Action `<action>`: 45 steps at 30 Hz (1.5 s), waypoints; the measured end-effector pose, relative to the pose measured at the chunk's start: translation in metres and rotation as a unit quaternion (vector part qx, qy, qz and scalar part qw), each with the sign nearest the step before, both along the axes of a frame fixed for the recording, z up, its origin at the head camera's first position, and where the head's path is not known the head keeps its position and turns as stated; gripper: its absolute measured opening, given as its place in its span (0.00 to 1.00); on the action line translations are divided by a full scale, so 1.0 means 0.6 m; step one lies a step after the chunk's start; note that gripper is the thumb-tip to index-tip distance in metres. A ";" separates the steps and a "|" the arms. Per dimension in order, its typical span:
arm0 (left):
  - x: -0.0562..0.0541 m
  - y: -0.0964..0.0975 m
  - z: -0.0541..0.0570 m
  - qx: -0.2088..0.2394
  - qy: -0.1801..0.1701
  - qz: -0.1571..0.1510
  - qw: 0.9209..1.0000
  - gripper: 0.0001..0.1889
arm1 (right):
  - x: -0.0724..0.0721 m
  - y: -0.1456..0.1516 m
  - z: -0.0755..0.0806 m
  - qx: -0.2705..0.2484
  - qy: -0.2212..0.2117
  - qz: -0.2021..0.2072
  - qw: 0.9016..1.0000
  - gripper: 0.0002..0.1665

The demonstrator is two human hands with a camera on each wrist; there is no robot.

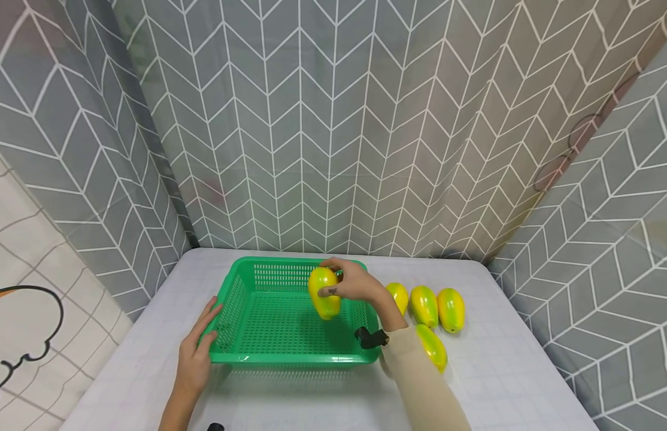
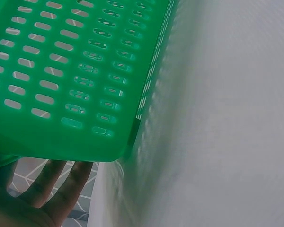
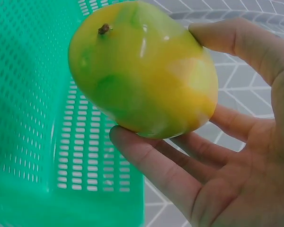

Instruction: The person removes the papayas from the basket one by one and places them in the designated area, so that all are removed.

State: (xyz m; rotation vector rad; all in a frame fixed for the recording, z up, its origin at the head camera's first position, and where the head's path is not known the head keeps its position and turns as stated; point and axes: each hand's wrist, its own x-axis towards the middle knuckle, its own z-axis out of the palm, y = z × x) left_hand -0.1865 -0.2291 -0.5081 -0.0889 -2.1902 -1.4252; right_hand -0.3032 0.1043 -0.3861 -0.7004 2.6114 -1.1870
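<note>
A yellow-green papaya (image 1: 323, 292) is held in my right hand (image 1: 351, 280), over the right half of a green plastic basket (image 1: 282, 358). In the right wrist view the thumb lies on one side of the papaya (image 3: 144, 71) and the fingers on the other, with the brown stem end facing the camera. My left hand (image 1: 194, 353) rests against the basket's left rim with fairly straight fingers. In the left wrist view the basket wall (image 2: 52, 137) partly hides those fingers (image 2: 68, 189).
To the right of the basket, several more papayas (image 1: 424, 305) lie on the white-covered table (image 1: 506, 359), one (image 1: 433, 348) partly behind the right sleeve. A grey patterned curtain (image 1: 333, 149) hangs along the table's back edge.
</note>
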 end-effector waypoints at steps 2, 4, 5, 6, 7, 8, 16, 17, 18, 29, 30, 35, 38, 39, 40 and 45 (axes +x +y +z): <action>0.000 -0.001 0.000 0.000 0.000 0.000 1.000 0.27 | 0.001 0.011 0.000 -0.007 0.002 0.000 1.000 0.39; 0.000 -0.001 -0.001 0.000 -0.002 0.000 1.000 0.27 | 0.002 0.022 0.001 -0.012 0.006 0.000 1.000 0.39; 0.000 -0.002 -0.001 0.000 -0.004 0.000 1.000 0.27 | 0.003 0.027 0.002 -0.012 0.008 -0.002 1.000 0.39; 0.000 -0.002 -0.001 -0.001 -0.005 0.001 1.000 0.27 | 0.004 0.033 0.002 -0.011 0.012 -0.003 1.000 0.40; 0.000 -0.002 -0.001 -0.001 -0.007 0.002 1.000 0.27 | 0.004 0.038 0.003 -0.011 0.013 -0.005 1.000 0.40; 0.000 -0.002 -0.001 -0.001 -0.009 0.002 1.000 0.27 | 0.005 0.043 0.004 -0.012 0.013 -0.009 1.000 0.40; 0.001 -0.002 0.002 -0.001 -0.014 0.002 1.000 0.27 | 0.018 0.081 0.007 -0.005 0.009 -0.039 0.999 0.39; 0.001 -0.002 0.002 -0.002 -0.014 0.003 1.000 0.27 | 0.019 0.086 0.007 -0.004 0.009 -0.042 0.999 0.40; 0.002 -0.002 0.002 -0.002 -0.015 0.003 1.000 0.27 | 0.019 0.090 0.007 -0.003 0.011 -0.044 0.999 0.40; 0.001 -0.002 0.002 -0.002 -0.016 0.003 1.000 0.27 | 0.023 0.136 0.000 -0.021 -0.002 -0.075 0.997 0.40; 0.001 -0.002 0.002 -0.001 -0.016 0.003 1.000 0.27 | 0.023 0.140 0.000 -0.023 -0.002 -0.077 0.997 0.41; 0.001 -0.001 0.002 0.000 -0.019 0.001 1.000 0.27 | 0.029 0.160 0.003 -0.010 0.005 -0.087 0.996 0.41; 0.001 0.000 0.002 -0.001 -0.022 0.001 1.000 0.27 | 0.032 0.172 0.003 0.003 0.013 -0.092 0.996 0.41; 0.001 0.000 0.003 0.000 -0.022 0.001 1.000 0.27 | 0.032 0.176 0.004 0.006 0.015 -0.093 0.996 0.41; 0.001 0.000 0.003 0.000 -0.022 0.001 1.000 0.27 | 0.034 0.180 0.005 0.006 0.015 -0.094 0.995 0.41; 0.001 0.000 0.003 0.000 -0.016 0.001 1.000 0.27 | 0.038 0.203 0.004 0.012 0.014 -0.102 0.995 0.41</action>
